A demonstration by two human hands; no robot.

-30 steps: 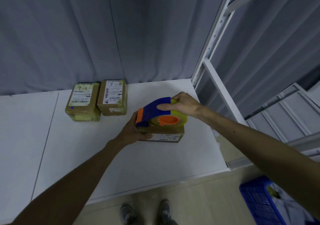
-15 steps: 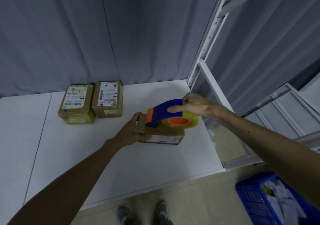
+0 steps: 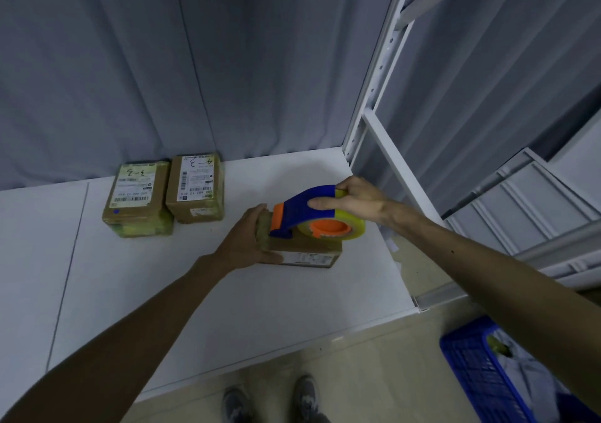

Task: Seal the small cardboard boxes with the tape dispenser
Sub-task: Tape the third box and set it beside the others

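A small cardboard box [image 3: 305, 255] lies on the white shelf [image 3: 195, 292], right of centre. My left hand [image 3: 248, 240] grips its left end, thumb along the near side. My right hand [image 3: 353, 198] holds a blue and orange tape dispenser [image 3: 304, 213] with a yellowish tape roll, pressed onto the box top. The dispenser hides most of the top. Two more small boxes, one marked 3-3 [image 3: 136, 195] and one marked 4-3 [image 3: 196, 185], sit side by side at the back left.
Grey curtain hangs behind the shelf. A white perforated metal upright [image 3: 380, 74] and crossbar stand at the shelf's right edge. A blue plastic crate [image 3: 478, 377] with items sits on the floor at the lower right. My shoes [image 3: 276, 403] show below the front edge.
The dispenser and my right hand have slid to the right along the box top, uncovering its left end. My left hand keeps its hold on the box.
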